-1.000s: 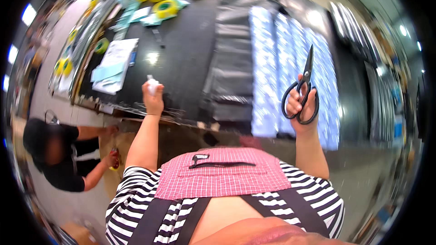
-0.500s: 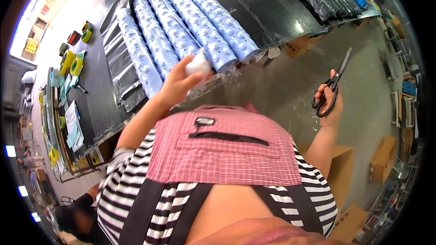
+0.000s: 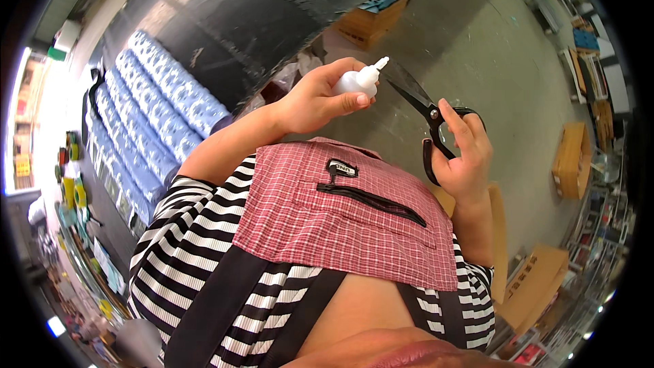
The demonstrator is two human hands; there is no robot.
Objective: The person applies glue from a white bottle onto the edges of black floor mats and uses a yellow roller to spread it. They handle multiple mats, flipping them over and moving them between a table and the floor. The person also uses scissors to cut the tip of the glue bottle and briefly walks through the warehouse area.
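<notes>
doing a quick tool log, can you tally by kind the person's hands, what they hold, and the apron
Hands: 2 (left hand, right hand)
White bottle, in the left hand: 1
Black scissors, in the right hand: 1 pair
Red checked apron: 1
Total: 5

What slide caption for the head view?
Left hand holding a white-nozzled bottle, right hand holding black-handled scissors, blades toward the bottle.

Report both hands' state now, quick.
Left hand: closed around a small white nozzle bottle.
Right hand: holding black-handled scissors by the handles.
</notes>
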